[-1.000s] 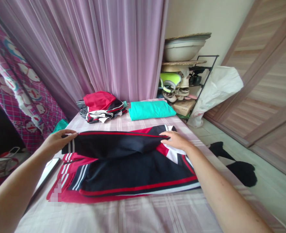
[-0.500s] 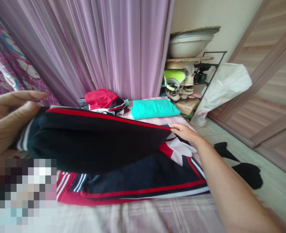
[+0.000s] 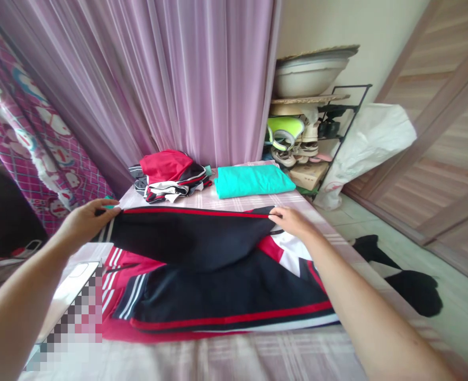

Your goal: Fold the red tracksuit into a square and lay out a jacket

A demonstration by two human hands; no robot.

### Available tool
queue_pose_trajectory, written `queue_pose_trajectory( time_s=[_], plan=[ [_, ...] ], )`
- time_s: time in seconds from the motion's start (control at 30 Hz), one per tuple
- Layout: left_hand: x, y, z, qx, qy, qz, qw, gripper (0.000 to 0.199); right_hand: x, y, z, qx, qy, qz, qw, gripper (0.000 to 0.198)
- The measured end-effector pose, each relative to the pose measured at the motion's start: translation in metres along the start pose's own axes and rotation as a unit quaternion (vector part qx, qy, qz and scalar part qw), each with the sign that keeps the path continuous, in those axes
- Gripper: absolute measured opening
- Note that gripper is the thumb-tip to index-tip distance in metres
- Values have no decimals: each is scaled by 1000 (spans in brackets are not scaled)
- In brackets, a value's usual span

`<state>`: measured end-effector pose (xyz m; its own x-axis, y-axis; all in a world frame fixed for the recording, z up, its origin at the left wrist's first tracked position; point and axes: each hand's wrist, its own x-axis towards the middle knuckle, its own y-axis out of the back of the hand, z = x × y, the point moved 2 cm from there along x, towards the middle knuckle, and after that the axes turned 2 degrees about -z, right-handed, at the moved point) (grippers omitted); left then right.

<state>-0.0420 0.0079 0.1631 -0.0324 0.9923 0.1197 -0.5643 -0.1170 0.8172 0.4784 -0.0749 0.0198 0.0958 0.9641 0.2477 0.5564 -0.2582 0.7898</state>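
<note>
A track jacket (image 3: 226,288) in navy, red and white lies spread on the bed, one dark sleeve across its body with a striped cuff at the left. The other sleeve (image 3: 190,233) is stretched level above it, further from me. My left hand (image 3: 91,219) pinches this sleeve close to its striped cuff. My right hand (image 3: 291,219) pinches its red-striped upper edge near the shoulder. Beneath the sleeves, the jacket's red part and white-striped hem show at the left. Fingers partly hide the held cloth.
Behind the jacket sit a crumpled heap of red, black and white clothes (image 3: 166,172) and a folded turquoise cloth (image 3: 253,180). A shoe rack (image 3: 347,106) and a white plastic bag (image 3: 371,143) stand beyond the bed. Black cloth (image 3: 412,288) lies on the floor at the right.
My left hand has moved away from the camera and to the right, bringing the cuff end down and further back. The right hand stays on the sleeve, shifted slightly left.
</note>
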Motion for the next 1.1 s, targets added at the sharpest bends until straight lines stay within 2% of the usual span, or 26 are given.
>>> queue_pose_trajectory(
  time_s=[0.07, 0.17, 0.33, 0.43, 0.53, 0.6, 0.67, 0.73, 0.8, 0.87, 0.97, 1.03, 1.1],
  plan=[
    [6, -17, -31, 45, 18, -8, 999, 45, 2, -8, -5, -75, 0, 20, 997, 15],
    [4, -40, -55, 22, 25, -18, 999, 35, 3, -14, -8, -148, -3, 36, 988, 14],
    [-4, -57, -64, -128, 101, -90, 982, 54, 7, -10, -4, -181, -14, 22, 983, 17],
    [-10, -48, -58, -207, 121, -115, 964, 69, 13, -5, 7, -148, -28, 18, 988, 17],
    [-17, -25, -49, -264, 113, -144, 947, 76, 19, -1, 21, -74, -37, -9, 996, 17],
    [-23, -12, -44, -277, 109, -147, 943, 81, 22, -1, 27, -36, -41, -36, 998, 16],
    [-27, -9, -44, -273, 116, -144, 944, 85, 24, -2, 29, -23, -53, -51, 997, 16],
    [-30, -20, -49, -256, 122, -148, 948, 84, 24, -5, 26, -47, -73, -50, 995, 16],
    [-31, -41, -62, -203, 115, -134, 963, 77, 22, -7, 20, -103, -99, -39, 989, 16],
    [-28, -59, -80, -109, 96, -72, 987, 68, 16, -8, 11, -171, -117, -24, 978, 17],
    [-24, -72, -104, 4, 63, -18, 998, 60, 7, -8, -10, -248, -113, 4, 962, 23],
    [-23, -71, -105, 73, 6, 11, 997, 57, 2, -11, -34, -259, -84, 30, 962, 29],
    [-25, -72, -90, 137, -84, 42, 986, 52, 0, -22, -69, -230, -31, 48, 972, 34]
  ],
)
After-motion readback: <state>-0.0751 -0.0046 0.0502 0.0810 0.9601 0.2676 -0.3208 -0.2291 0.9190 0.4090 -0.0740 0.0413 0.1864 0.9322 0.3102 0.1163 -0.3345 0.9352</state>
